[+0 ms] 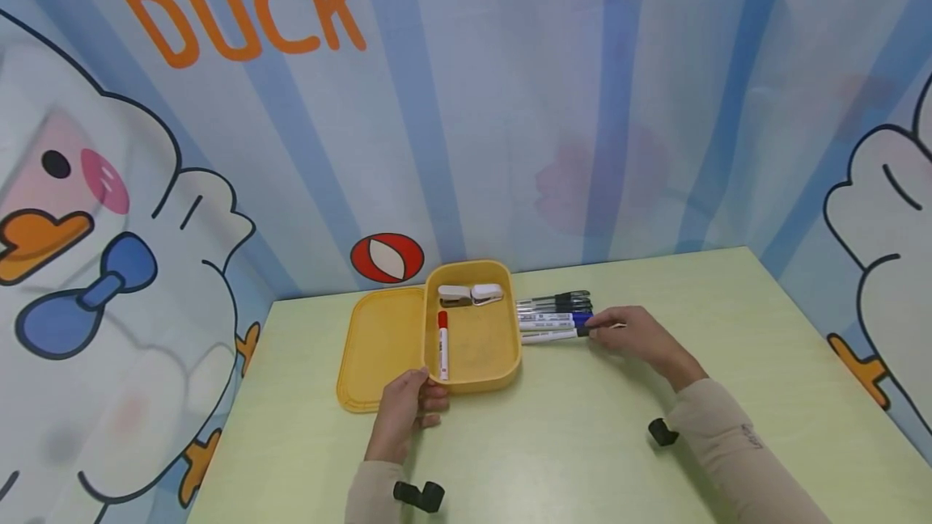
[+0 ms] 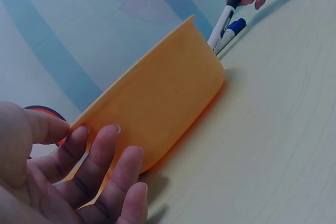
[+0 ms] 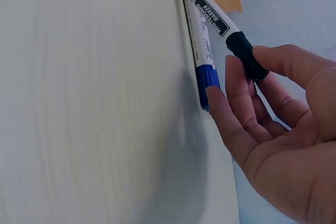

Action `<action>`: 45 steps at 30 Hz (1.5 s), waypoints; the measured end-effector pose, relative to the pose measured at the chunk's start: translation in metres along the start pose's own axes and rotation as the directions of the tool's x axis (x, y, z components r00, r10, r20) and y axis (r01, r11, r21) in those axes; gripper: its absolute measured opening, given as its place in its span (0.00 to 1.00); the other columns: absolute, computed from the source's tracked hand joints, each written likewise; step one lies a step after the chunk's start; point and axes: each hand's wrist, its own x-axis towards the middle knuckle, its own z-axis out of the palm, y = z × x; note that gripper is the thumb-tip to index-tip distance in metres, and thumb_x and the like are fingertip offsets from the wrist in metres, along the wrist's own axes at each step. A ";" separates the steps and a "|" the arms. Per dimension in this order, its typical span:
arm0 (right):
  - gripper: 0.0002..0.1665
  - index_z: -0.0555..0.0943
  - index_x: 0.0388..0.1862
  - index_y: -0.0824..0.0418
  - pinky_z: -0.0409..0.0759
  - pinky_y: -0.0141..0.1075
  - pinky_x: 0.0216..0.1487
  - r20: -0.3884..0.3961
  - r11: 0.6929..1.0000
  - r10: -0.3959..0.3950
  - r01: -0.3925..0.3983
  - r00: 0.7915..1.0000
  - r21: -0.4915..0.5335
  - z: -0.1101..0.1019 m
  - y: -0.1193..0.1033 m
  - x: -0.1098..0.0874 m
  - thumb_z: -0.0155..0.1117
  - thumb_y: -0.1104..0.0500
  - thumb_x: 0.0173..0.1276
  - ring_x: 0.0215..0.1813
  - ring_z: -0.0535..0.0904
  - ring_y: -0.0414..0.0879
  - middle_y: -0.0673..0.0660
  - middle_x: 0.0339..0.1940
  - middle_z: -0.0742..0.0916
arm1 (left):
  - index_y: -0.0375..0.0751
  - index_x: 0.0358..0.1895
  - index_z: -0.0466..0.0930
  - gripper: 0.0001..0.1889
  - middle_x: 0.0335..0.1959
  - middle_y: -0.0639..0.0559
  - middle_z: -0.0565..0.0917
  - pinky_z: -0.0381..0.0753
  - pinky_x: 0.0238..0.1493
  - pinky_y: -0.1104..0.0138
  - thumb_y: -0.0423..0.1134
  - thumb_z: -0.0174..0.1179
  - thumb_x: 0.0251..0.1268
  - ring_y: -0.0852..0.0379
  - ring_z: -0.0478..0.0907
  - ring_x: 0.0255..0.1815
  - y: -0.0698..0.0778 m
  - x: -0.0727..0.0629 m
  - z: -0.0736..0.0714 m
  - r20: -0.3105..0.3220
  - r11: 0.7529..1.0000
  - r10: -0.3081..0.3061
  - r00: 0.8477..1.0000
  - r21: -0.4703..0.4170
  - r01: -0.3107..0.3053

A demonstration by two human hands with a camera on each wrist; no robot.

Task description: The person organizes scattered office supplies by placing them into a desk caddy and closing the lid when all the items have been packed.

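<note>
My right hand [image 1: 633,334] pinches the black cap of a whiteboard marker [image 3: 218,18] between thumb and fingers. In the right wrist view its far end points toward the yellow box, and the cap end is lifted off the table. Just beside it lies a blue-capped marker [image 3: 205,51], close to my fingers. My left hand [image 1: 404,411] grips the near left corner of the open yellow box [image 1: 480,350], thumb and index finger pinching its rim. Inside the box lie a red-capped marker [image 1: 443,350] and small white-and-metal items [image 1: 485,291], perhaps staplers.
The yellow lid [image 1: 382,346] lies flat to the left of the box. Several pens [image 1: 557,302] with dark ends lie side by side right of the box, behind the markers. A duck-printed curtain [image 1: 502,103] hangs along the far edge of the pale table [image 1: 539,459].
</note>
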 end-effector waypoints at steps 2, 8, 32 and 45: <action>0.20 0.82 0.57 0.68 0.84 0.43 0.51 0.006 0.999 -0.011 0.011 1.000 0.049 -0.001 -0.001 -0.001 0.65 0.56 0.73 0.50 0.84 0.50 0.68 0.58 0.83 | 0.37 0.47 0.80 0.19 0.38 0.47 0.88 0.83 0.34 0.64 0.51 0.48 0.81 0.55 0.85 0.36 0.000 0.000 0.000 0.000 1.000 0.000 1.000 -0.001 0.000; 0.21 0.80 0.58 0.71 0.83 0.45 0.57 0.019 0.992 -0.012 0.010 1.000 0.123 -0.002 -0.002 -0.003 0.65 0.57 0.74 0.54 0.85 0.52 0.67 0.57 0.84 | 0.37 0.47 0.80 0.19 0.38 0.48 0.88 0.83 0.33 0.63 0.50 0.48 0.81 0.55 0.86 0.35 0.000 0.000 0.000 -0.001 1.000 -0.004 1.000 -0.002 0.004; 0.25 0.81 0.61 0.63 0.78 0.54 0.61 -0.004 0.993 -0.048 0.048 0.999 0.110 -0.003 -0.005 -0.009 0.70 0.51 0.70 0.59 0.83 0.53 0.65 0.68 0.78 | 0.38 0.47 0.80 0.19 0.38 0.47 0.88 0.83 0.34 0.63 0.51 0.48 0.81 0.55 0.86 0.36 0.000 0.001 0.000 -0.002 1.000 -0.008 1.000 0.003 0.008; 0.22 0.83 0.58 0.61 0.77 0.54 0.62 -0.036 0.990 -0.085 0.089 0.996 0.110 -0.009 -0.005 -0.007 0.69 0.52 0.71 0.64 0.78 0.54 0.63 0.66 0.80 | 0.37 0.48 0.80 0.18 0.37 0.48 0.88 0.83 0.33 0.64 0.49 0.48 0.81 0.56 0.86 0.35 -0.001 0.003 0.000 -0.005 1.000 -0.014 1.000 0.000 0.014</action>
